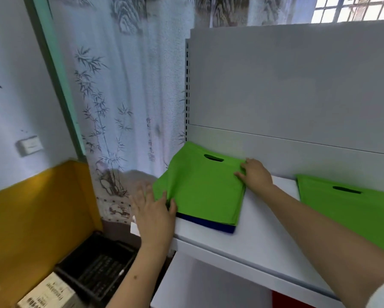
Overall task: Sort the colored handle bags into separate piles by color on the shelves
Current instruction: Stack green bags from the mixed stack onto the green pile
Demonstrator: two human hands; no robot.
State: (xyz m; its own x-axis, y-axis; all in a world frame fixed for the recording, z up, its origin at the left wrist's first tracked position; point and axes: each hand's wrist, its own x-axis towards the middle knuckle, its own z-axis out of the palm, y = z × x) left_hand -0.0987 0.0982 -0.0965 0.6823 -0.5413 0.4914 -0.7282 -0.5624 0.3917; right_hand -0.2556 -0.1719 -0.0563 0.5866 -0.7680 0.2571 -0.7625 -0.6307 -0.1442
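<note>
- Shelf point(259, 245): white, with a grey back panel point(297, 85) behind it; it carried two lots of bags.
- Green bag pile point(204, 190): lay flat at the left end of the shelf, handle slot toward the far side, its left part overhanging the shelf end and lifted a little.
- Blue bag point(208, 224): lay under the green pile, only its near edge showing.
- Second green bag point(350, 205): lay flat on the shelf to the right, apart from the first pile, handle slot visible.
- Left hand point(153, 214): at the near left corner of the green pile, thumb over the top layer, fingers blurred and spread; it held that corner.
- Right hand point(256, 174): rested on the right edge of the green pile, fingers fairly straight, pressing it.
- Curtain point(124, 96): pale, bamboo print, far left.
- Black crate point(97, 265) and a cardboard box point(51, 294): near left, below the shelf.
- Something red point(286, 300): partly seen below the shelf.
</note>
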